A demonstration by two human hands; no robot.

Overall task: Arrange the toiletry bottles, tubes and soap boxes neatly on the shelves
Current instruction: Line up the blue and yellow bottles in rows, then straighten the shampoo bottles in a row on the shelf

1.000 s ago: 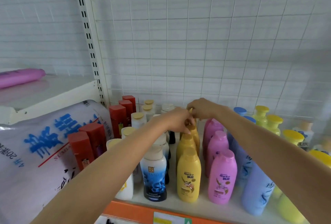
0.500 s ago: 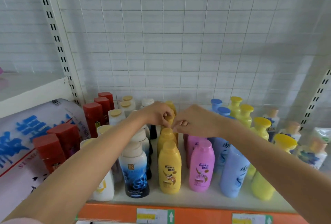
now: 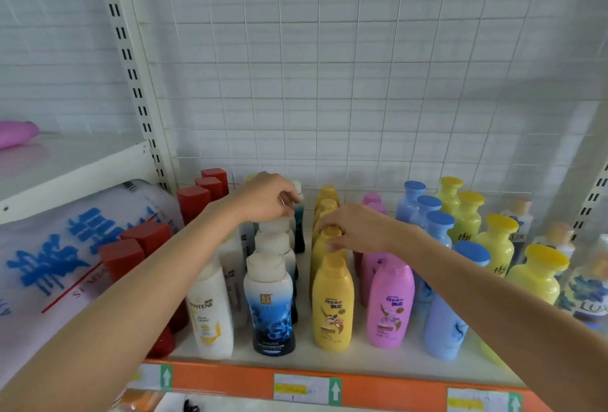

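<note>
Under the left hand [image 3: 263,199], fingers curled and pinching the pale cap of a dark teal plastic bottle [image 3: 298,227] at the back of its row; that bottle stands upright, just behind a file of white-capped blue-and-white bottles [image 3: 272,299] running twd the front edge; left of the grip, a white Pantene bottle [image 3: 210,313] and red square-capped boxes [image 3: 192,202]. R hand [image 3: 358,227] has fingers curled down over the yellow cap of the second yellow plastic bottle [image 3: 324,248] in its row, gripping it; front yellow Rejoice bottle [image 3: 333,303] stands just below that grip, more yellow ones behind it; right of the grip, pink bottles [image 3: 390,306], then lilac-blue bottles w/ blue caps [image 3: 444,329], then yellow round-capped bottles [image 3: 536,275]; all upright on the white shelf w/ orange front strip [image 3: 230,378].
</note>
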